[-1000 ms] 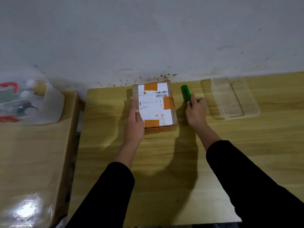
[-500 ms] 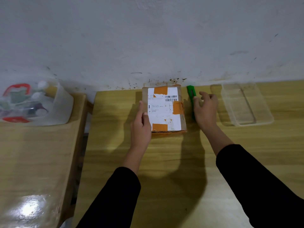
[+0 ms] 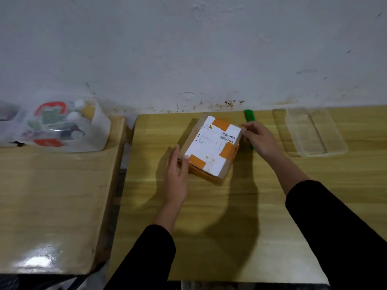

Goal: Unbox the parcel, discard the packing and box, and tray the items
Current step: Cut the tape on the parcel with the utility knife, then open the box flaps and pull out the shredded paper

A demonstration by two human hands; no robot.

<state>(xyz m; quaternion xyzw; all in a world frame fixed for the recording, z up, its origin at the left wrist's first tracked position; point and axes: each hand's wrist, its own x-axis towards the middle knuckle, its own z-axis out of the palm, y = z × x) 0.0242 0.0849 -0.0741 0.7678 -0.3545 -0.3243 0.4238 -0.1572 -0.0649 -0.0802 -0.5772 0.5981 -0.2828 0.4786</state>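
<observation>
A brown cardboard parcel [image 3: 210,148] with a white shipping label and orange tape lies skewed on the wooden table, its far end turned to the right. My left hand [image 3: 177,173] grips its near left corner. My right hand [image 3: 258,138] holds its far right corner with the fingertips. A green box cutter [image 3: 248,115] lies on the table by the wall, partly hidden behind my right hand. A clear plastic tray [image 3: 314,131] sits empty to the right.
A second wooden table [image 3: 52,195] stands to the left across a narrow gap. On it sits a clear plastic container [image 3: 60,124] with bottles and red-handled items. The wall runs along the back edge.
My right hand left the green cutter and took the parcel's far right corner. The parcel has turned clockwise from square to skewed. My left hand stayed on its left side.
</observation>
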